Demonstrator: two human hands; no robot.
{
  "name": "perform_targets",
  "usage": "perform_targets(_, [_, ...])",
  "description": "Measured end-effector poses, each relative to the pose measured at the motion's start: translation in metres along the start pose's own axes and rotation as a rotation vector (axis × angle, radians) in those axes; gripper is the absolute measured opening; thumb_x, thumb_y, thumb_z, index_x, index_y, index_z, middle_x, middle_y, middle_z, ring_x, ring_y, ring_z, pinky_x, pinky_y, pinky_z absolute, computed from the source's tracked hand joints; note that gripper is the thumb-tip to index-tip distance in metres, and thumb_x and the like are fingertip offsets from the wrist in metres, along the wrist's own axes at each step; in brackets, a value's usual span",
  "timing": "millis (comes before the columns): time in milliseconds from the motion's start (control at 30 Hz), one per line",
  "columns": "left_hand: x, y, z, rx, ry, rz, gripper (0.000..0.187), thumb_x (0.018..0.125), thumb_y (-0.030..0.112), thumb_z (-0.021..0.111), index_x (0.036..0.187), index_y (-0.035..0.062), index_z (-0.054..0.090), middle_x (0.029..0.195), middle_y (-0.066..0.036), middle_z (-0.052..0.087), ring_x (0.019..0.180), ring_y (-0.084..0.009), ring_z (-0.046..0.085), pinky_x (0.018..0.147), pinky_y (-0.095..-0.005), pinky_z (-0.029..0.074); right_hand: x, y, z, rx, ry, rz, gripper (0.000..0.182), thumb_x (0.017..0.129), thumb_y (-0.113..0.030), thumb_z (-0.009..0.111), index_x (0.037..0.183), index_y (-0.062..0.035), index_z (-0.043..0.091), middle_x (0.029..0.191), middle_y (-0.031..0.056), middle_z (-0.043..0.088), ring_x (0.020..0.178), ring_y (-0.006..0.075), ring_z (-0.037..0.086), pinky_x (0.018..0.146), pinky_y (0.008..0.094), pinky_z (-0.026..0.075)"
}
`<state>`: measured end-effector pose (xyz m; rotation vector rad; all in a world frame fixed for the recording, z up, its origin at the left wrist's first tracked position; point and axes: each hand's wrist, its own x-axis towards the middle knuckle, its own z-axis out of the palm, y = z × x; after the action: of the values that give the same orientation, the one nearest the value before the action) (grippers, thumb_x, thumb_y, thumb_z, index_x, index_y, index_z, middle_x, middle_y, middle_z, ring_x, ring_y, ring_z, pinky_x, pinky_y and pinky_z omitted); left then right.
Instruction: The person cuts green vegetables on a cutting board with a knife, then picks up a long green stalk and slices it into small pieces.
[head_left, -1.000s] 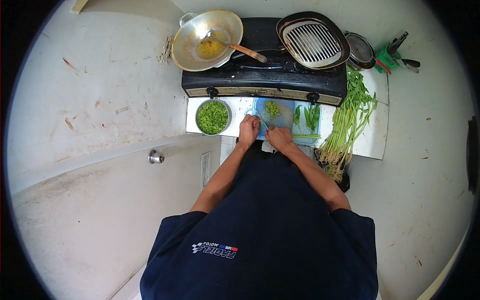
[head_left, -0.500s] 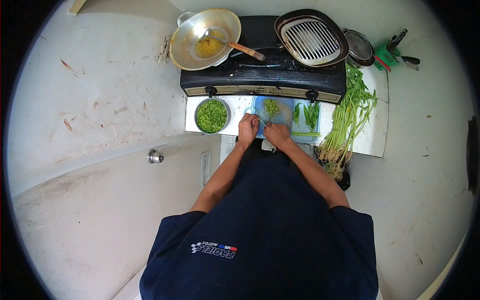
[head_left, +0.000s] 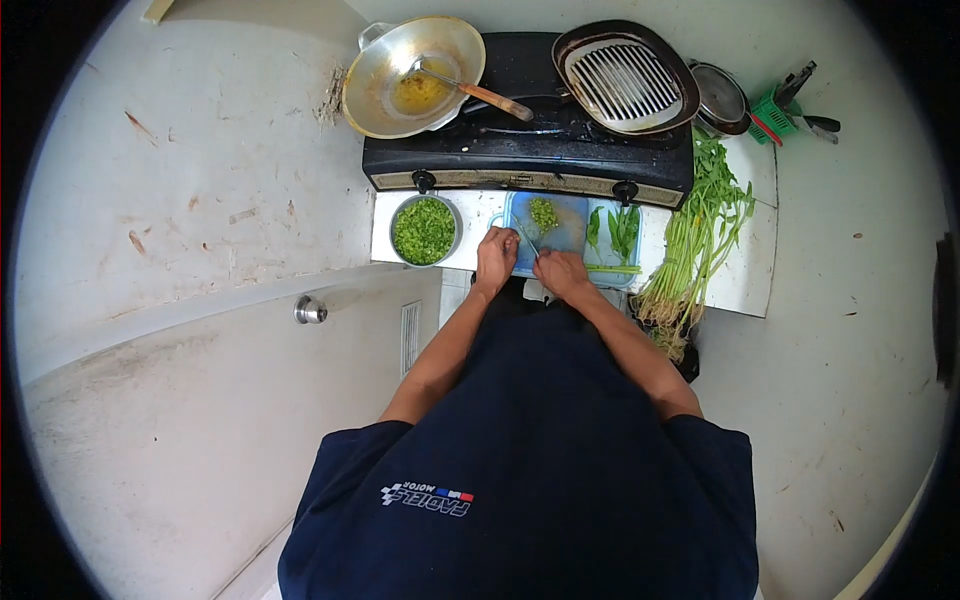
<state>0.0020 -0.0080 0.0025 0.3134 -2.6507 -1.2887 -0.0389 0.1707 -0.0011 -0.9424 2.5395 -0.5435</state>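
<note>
My right hand [head_left: 562,272] is wrapped round a knife [head_left: 525,234], its thin blade pointing up and left over the blue cutting board [head_left: 573,225]. At the board's left edge my left hand [head_left: 496,258] has its fingers curled together near the blade. What they grip is too small to make out. A small heap of chopped greens [head_left: 543,213] lies on the board, beyond both hands. To the right of my right hand are loose leaves [head_left: 622,234] and cut green stems [head_left: 613,269].
A bowl of chopped greens [head_left: 423,231] stands at left. Behind is a black stove [head_left: 520,150] with a wok [head_left: 358,95], a wooden-handled ladle [head_left: 495,100] and a grill pan [head_left: 688,100]. Rooted leafy stalks [head_left: 690,240] lie at right, below a green basket [head_left: 770,112] of utensils.
My right hand has shifted slightly right, away from my left hand, and more of the knife blade shows between them. My left hand stays in place.
</note>
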Motion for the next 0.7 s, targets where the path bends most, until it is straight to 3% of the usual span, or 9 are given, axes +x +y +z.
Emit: perform_targets(700, [-0.001, -0.004, 0.003, 0.021, 0.019, 0.017, 0.007, 0.091, 0.0, 0.068, 0.097, -0.0001, 0.072, 0.09, -0.016, 0.065, 0.076, -0.0298, 0.068, 0.072, -0.0385, 0.056, 0.002, 0.001, 0.013, -0.044, 0.026, -0.042, 0.029, 0.096, -0.024, 0.056, 0.087, 0.0007, 0.067, 0.076, 0.0234, 0.073, 0.07, 0.0373, 0.074, 0.066, 0.0478, 0.059])
